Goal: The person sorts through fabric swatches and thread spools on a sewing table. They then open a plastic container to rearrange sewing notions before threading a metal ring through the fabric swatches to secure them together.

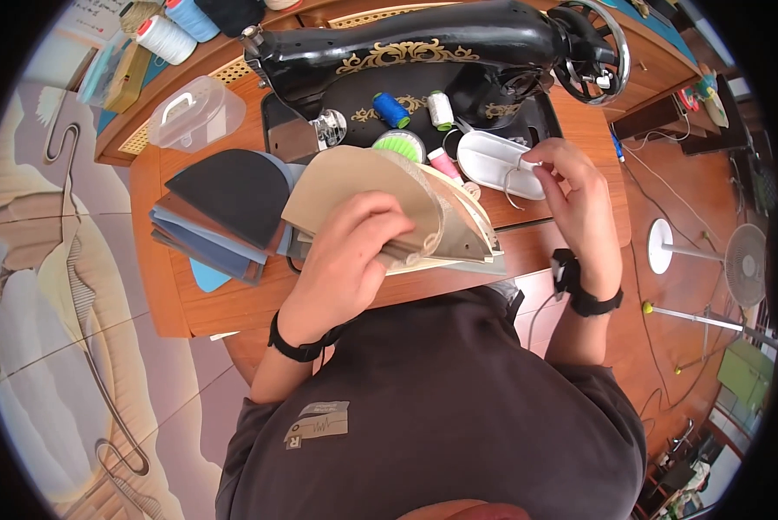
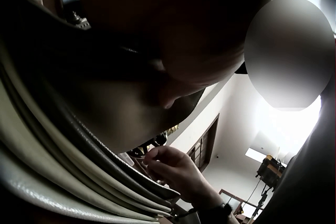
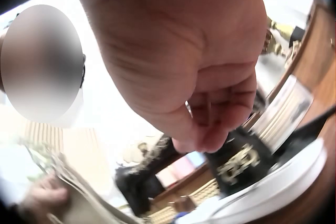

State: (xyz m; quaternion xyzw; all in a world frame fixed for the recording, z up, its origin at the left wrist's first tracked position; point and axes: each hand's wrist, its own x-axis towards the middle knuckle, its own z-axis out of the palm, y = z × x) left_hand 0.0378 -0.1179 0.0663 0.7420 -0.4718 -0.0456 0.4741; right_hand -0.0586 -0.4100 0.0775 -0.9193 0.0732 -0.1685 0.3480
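Observation:
My left hand (image 1: pixel 344 256) grips a stack of beige half-round leather pieces (image 1: pixel 358 178) at its lower edge, fingers curled over the top piece. Seen from the left wrist, the stack's layered edges (image 2: pixel 79 155) fan out. To the right, my right hand (image 1: pixel 584 195) is raised over a white oblong tray (image 1: pixel 484 160), thumb and index fingertips together. A thin pale thread (image 1: pixel 510 192) hangs in a loop from these fingertips. In the right wrist view the pinching fingertips (image 3: pixel 212 137) hide most of what lies between them.
A black sewing machine (image 1: pixel 406 56) stands behind the hands. Near its base lie blue (image 1: pixel 390 111), white (image 1: pixel 440 111) and pink (image 1: pixel 443 163) thread spools. Dark and blue leather pieces (image 1: pixel 233 195) are stacked left, below a clear plastic box (image 1: pixel 198 117). A fan (image 1: pixel 744 267) stands right.

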